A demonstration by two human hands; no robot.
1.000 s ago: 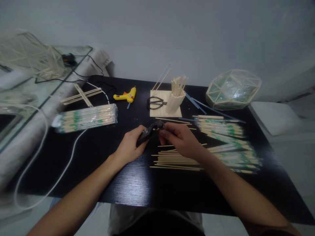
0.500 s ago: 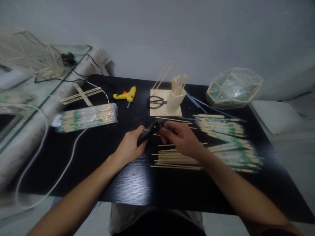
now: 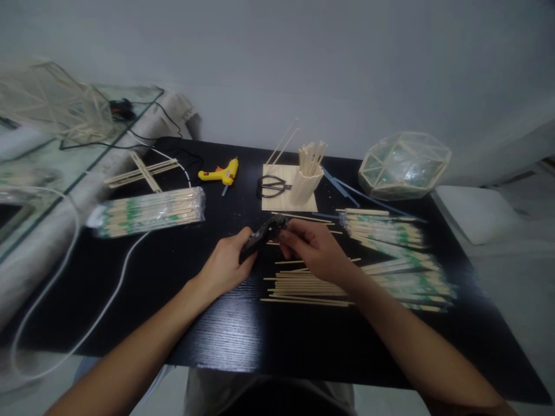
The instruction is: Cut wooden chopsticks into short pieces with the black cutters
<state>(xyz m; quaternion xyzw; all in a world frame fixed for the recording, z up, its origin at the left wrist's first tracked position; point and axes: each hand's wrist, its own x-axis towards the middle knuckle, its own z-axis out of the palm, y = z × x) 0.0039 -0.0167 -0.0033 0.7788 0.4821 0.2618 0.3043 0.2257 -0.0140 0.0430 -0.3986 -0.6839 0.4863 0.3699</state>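
Observation:
My left hand (image 3: pixel 226 257) is wrapped around the handle of a black hand tool (image 3: pixel 259 238), which slants up to the right over the dark table. My right hand (image 3: pixel 315 245) is closed in a pinch at the tool's head; whatever its fingertips hold is hidden. Loose wooden sticks (image 3: pixel 310 285) lie in a row under my right wrist and forearm. Beyond the hands, a pair of black-handled scissors (image 3: pixel 273 186) rests on a square wooden board (image 3: pixel 277 203). On the same board stands a cup made of sticks (image 3: pixel 304 188), with several sticks upright in it.
A yellow glue gun (image 3: pixel 221 173) lies at the back, near a bagged bundle of sticks (image 3: pixel 151 212) and crossed sticks (image 3: pixel 145 171). More bagged sticks (image 3: pixel 385 228) lie to the right. A faceted stick frame (image 3: pixel 403 166) stands at the back right. A white cable (image 3: pixel 124 277) loops at the left.
The whole view has shifted slightly, so the table things sit a little lower. Both hands stay at the black tool in nearly the same pose.

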